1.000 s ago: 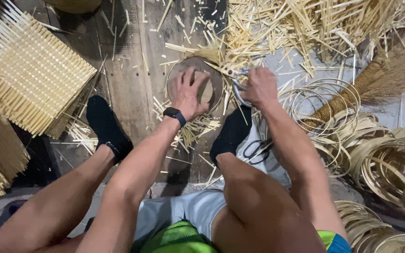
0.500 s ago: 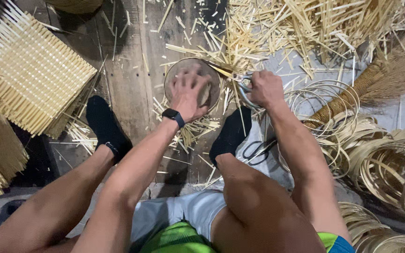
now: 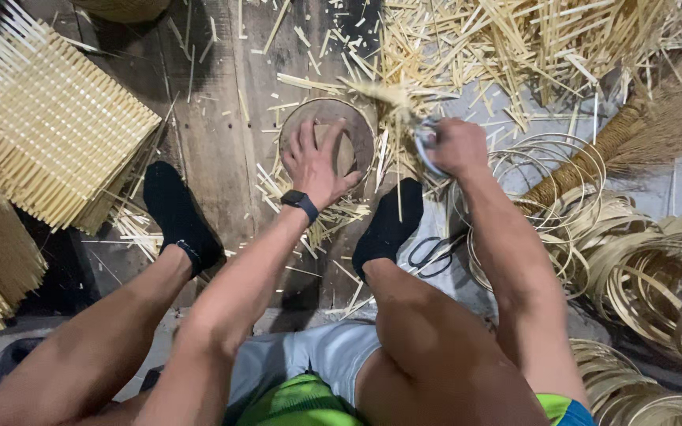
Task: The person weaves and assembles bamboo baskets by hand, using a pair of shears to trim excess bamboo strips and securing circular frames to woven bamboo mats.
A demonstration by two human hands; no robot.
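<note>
My left hand point(image 3: 317, 162), with a black watch at the wrist, lies flat with spread fingers on a round woven disc point(image 3: 361, 130) on the plank floor. My right hand point(image 3: 455, 146) is closed around a small metal tool point(image 3: 424, 142), blurred; a bamboo strip point(image 3: 376, 91) sticks out from it to the upper left. Both feet in black socks point(image 3: 179, 213) point(image 3: 388, 221) rest on the floor on either side of my left arm.
A heap of cut bamboo strips point(image 3: 515, 47) covers the floor ahead. Woven bamboo mats point(image 3: 41, 126) lie at the left. Coiled bamboo hoops point(image 3: 633, 268) and a broom point(image 3: 633, 134) are at the right. Black scissors point(image 3: 432, 256) lie by my right foot.
My right hand has shifted slightly and the strip at the tool has moved. My left hand stays pressed on the disc.
</note>
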